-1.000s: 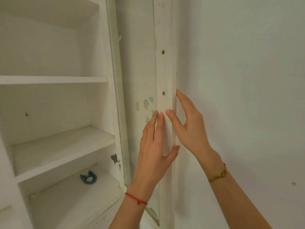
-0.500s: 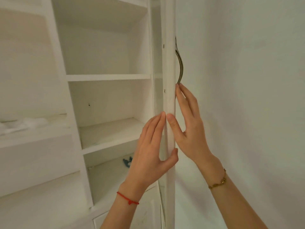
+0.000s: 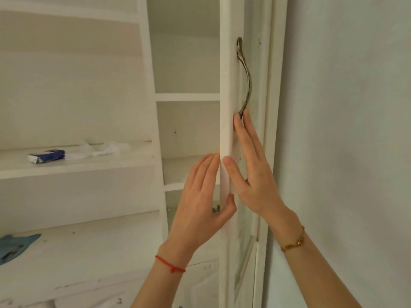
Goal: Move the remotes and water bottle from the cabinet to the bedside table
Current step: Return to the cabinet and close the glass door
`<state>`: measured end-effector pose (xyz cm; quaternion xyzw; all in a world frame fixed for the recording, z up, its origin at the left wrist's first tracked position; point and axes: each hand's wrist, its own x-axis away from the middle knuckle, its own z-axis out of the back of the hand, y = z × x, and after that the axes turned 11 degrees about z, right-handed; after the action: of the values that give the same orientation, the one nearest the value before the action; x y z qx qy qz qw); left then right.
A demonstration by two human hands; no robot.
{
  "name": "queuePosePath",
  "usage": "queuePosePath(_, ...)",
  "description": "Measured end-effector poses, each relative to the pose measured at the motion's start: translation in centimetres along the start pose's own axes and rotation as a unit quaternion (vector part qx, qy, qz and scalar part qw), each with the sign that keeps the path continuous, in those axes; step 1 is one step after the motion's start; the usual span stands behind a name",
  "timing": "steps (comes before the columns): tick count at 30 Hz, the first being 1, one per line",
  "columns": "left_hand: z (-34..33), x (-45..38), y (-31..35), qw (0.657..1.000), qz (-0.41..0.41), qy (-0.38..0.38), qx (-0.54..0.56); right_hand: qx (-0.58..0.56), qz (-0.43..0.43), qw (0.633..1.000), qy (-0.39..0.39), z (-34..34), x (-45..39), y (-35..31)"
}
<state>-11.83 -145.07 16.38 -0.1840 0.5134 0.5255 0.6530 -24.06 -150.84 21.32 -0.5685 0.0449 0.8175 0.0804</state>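
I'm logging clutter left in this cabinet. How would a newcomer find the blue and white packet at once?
Start at the white door edge that both hands press, then look left past the narrow shelves to the wide shelf at fingertip height. The packet lies flat there, left of some clear crumpled plastic. It is the only blue and white thing on that shelf.

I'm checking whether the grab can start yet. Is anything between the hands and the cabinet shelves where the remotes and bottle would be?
Both hands are on the cabinet door edge: left hand inside, right hand outside. The shelves behind stand open, but no remotes or bottle show there.
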Motion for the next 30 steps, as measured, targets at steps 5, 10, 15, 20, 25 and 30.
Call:
queuePosePath(5, 1.0, -0.2, -3.3, 0.996, 0.046, 0.028, -0.071, -0.031, 0.012, 0.999, -0.032, -2.8, -1.2, 0.3)
queuePosePath(10, 1.7, -1.1, -7.6, 0.990, 0.078, 0.031, -0.116, -0.037, 0.011, 0.997, -0.068, -6.6, -2.3, 1.3)
queuePosePath(15, 2.3, -2.4, -11.8, 0.987, 0.109, 0.014, -0.121, -0.016, 0.005, 0.996, -0.084, -10.7, -3.8, 2.5)
queuePosePath(20, 2.2, -3.7, -15.3, 0.982, 0.127, 0.006, -0.143, 0.008, -0.001, 0.997, -0.082, -14.2, -5.2, 3.8)
queuePosePath(25, 1.3, -4.6, -17.9, 0.976, 0.153, 0.018, -0.157, 0.038, -0.017, 0.995, -0.087, -17.0, -6.0, 4.8)
queuePosePath(30, 0.4, -5.6, -19.9, 0.971, 0.179, 0.030, -0.157, 0.090, -0.038, 0.991, -0.091, -19.7, -7.0, 5.8)
